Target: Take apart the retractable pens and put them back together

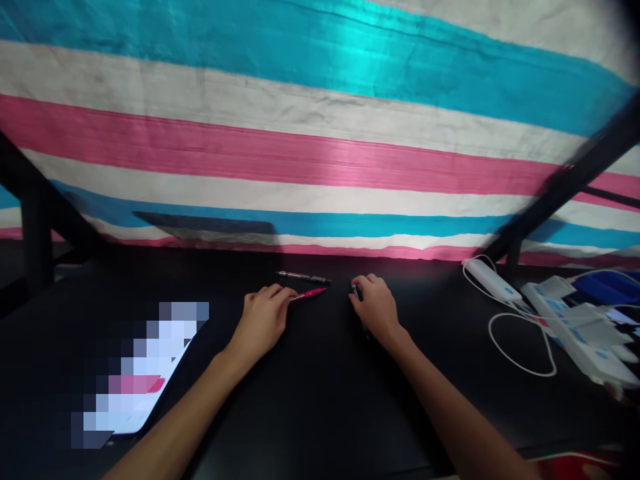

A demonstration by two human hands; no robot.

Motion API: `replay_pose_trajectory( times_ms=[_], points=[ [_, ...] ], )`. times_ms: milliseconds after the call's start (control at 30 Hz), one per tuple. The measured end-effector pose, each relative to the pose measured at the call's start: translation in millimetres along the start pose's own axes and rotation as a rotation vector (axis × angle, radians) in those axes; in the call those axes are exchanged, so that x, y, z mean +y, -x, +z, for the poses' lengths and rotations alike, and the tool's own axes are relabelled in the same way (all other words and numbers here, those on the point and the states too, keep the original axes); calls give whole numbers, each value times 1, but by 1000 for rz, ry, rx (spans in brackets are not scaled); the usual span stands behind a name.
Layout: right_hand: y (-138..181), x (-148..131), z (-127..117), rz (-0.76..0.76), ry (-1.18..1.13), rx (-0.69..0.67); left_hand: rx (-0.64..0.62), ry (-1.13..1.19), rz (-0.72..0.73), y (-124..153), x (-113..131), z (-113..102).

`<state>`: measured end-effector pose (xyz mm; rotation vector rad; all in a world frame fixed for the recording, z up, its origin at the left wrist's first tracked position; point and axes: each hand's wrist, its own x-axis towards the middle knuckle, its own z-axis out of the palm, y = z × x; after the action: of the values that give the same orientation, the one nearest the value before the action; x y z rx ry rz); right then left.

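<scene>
My left hand (263,318) rests on the black table (310,400) with its fingers curled round the end of a pink pen (309,293), which points right. A dark pen (303,277) lies just beyond, flat on the table and untouched. To the right, my right hand (376,308) is closed over a small dark object (356,291), of which only a tip shows past the fingers.
A striped cloth (320,153) in pink, white and blue hangs behind the table. White power strips and chargers (565,313) with looping white cables lie at the right. A blurred-out flat item (135,373) sits at the left. Dark frame bars slant up on both sides.
</scene>
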<state>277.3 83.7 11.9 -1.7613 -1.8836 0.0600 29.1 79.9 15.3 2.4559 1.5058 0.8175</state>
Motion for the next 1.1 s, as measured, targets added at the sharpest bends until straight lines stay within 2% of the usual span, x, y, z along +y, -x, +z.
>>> replay_pose_trajectory(
  times_ms=[133, 300, 400, 500, 567, 667, 733, 800, 867, 933, 1000, 1100],
  points=[
    [5, -5, -9, -36, -49, -27, 89, 263, -40, -2, 2, -7],
    [12, -28, -21, -226, -413, 4, 81, 680, -216, -2, 14, -10],
    [18, -42, -24, -338, -574, -145, 66, 945, -307, -2, 21, -7],
    [27, -52, -26, -384, -649, -372, 71, 1084, -353, -1, 25, -5],
    [32, -57, -26, -402, -679, -468, 55, 1075, -363, 0, 26, -6],
    [35, -61, -24, -364, -686, -419, -30, 1008, -340, 2, 27, -10],
    [34, -59, -21, -237, -725, -356, -113, 957, -302, 4, 30, -12],
    [32, -56, -18, -70, -828, -359, -177, 874, -222, 7, 34, -13],
    [31, -53, -16, 40, -929, -413, -185, 734, -76, 10, 39, -13],
    [31, -51, -15, 73, -974, -451, -169, 619, 47, 13, 42, -11],
    [30, -50, -15, 100, -994, -434, -141, 567, 94, 14, 41, -10],
    [28, -48, -17, 220, -1053, -374, -85, 514, 95, 12, 32, -11]
  ],
)
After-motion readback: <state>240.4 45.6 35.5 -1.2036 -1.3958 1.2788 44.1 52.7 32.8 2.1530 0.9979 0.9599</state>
